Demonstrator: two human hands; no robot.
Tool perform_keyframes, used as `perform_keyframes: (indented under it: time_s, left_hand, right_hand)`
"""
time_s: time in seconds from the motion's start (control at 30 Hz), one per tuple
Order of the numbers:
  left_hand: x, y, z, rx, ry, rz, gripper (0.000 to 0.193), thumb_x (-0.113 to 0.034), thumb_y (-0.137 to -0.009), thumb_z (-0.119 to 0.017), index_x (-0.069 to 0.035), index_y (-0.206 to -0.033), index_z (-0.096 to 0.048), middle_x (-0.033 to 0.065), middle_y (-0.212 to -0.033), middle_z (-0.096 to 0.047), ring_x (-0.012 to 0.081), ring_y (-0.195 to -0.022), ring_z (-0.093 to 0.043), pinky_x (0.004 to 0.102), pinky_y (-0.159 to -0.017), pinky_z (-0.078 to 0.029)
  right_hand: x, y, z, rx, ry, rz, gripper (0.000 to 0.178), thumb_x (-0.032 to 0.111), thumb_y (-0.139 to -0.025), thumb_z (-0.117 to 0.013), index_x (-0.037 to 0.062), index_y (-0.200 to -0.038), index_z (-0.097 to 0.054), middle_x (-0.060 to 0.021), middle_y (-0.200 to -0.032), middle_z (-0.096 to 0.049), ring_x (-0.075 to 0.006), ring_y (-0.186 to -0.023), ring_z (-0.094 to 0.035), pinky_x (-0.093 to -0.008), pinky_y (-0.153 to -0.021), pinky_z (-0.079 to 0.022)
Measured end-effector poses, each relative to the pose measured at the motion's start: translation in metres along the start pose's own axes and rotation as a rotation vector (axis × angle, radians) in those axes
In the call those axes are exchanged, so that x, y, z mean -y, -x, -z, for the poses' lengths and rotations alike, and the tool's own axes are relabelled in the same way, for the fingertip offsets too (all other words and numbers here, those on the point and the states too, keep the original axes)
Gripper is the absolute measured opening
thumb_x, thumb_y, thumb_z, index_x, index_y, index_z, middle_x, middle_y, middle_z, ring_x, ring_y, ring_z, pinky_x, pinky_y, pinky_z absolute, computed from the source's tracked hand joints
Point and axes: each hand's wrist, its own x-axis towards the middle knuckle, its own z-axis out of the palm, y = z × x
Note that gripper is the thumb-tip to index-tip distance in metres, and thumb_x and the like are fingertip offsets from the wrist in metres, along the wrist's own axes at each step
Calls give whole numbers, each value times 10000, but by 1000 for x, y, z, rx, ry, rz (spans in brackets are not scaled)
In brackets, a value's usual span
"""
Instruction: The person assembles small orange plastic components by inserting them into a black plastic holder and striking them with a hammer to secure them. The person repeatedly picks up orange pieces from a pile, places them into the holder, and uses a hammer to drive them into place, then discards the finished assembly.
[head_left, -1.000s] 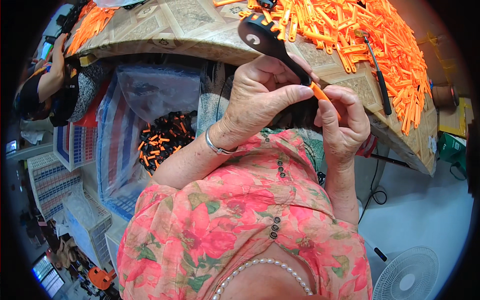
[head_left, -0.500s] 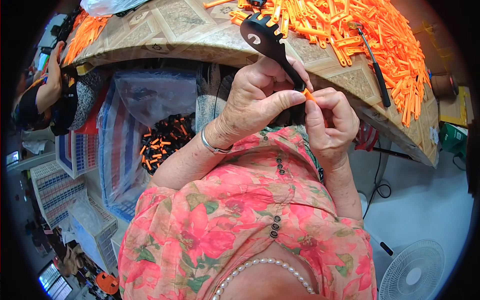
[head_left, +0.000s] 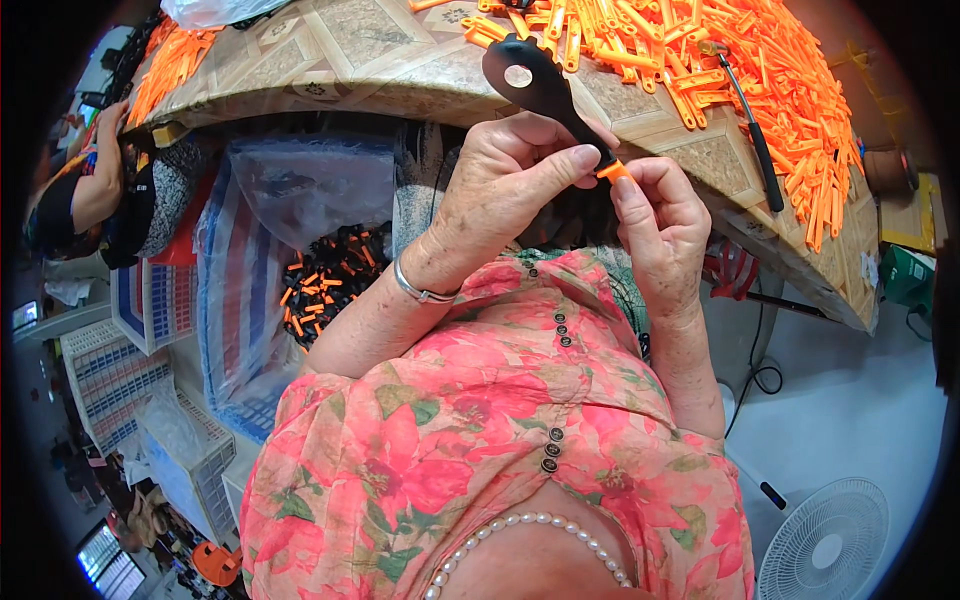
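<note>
A black spaghetti server (head_left: 545,88), with a round hole in its toothed head, is gripped by my left hand (head_left: 515,170) near the lower end of its stem. An orange handle piece (head_left: 613,173) sits at that end, and my right hand (head_left: 662,215) pinches it between thumb and fingers. Most of the orange piece is hidden by my right fingers. Both hands are close together just before the table's near edge, with the server's head tilted up to the left over the tabletop.
On the patterned table (head_left: 360,60) lies a big heap of orange handles (head_left: 760,110), with a black-gripped hammer (head_left: 755,140) on it. Left below stands a lined crate (head_left: 235,300) beside black-and-orange utensils (head_left: 330,285). A fan (head_left: 825,540) is at lower right. Another person (head_left: 100,195) sits far left.
The server has turned in my left hand, so its round hole now faces me more fully. My right hand has shifted slightly, and more of the orange piece shows.
</note>
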Motion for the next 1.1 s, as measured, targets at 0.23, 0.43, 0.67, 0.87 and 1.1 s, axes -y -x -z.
perform_keyframes:
  time_s: [0.23, 0.43, 0.67, 0.87, 1.1]
  left_hand:
    - [-7, 4, -9, 3, -54, 28, 263, -18, -871, -696, 5, -1129, -649, 51, -982, -680, 93, -861, -634, 230, -784, -527]
    - [-1, 6, -17, -23, 16, -41, 258, -1, -877, -681, 7, -1130, -633, 43, -940, -667, 87, -870, -632, 221, -808, -529]
    - [5, 7, -17, 33, -11, -163, 259, 46, -886, -636, 13, -1141, -607, 66, -1042, -631, 99, -957, -601, 246, -873, -504]
    - [9, 6, -8, 192, -1, -227, 311, 32, -894, -623, 34, -1199, -563, 83, -1081, -604, 118, -994, -587, 264, -904, -489]
    - [-14, -9, 24, 461, 221, 288, 889, -672, -910, -425, 134, -1284, -452, 226, -996, -659, 248, -845, -698, 344, -738, -599]
  right_hand:
    - [-1, -1, -1, -38, 132, 109, 70, 71, -902, -667, 6, -921, -648, 1, -757, -643, -31, -675, -556, -209, -604, -457]
    - [-2, -2, 2, -14, 138, 132, 67, 67, -900, -671, 7, -922, -649, -5, -768, -654, -42, -670, -575, -209, -608, -468]
    - [-7, 1, 2, -11, -31, 128, 62, 30, -902, -663, -1, -952, -642, -19, -847, -666, -53, -751, -608, -204, -644, -493]
    - [-3, 2, 4, -77, 244, 608, 160, -1, -839, -718, 14, -981, -645, -95, -870, -687, -151, -737, -662, -253, -639, -537]
    - [8, -3, 30, -50, 617, 1098, 305, 45, -685, -784, 66, -973, -684, -93, -954, -711, -203, -737, -660, -275, -585, -528]
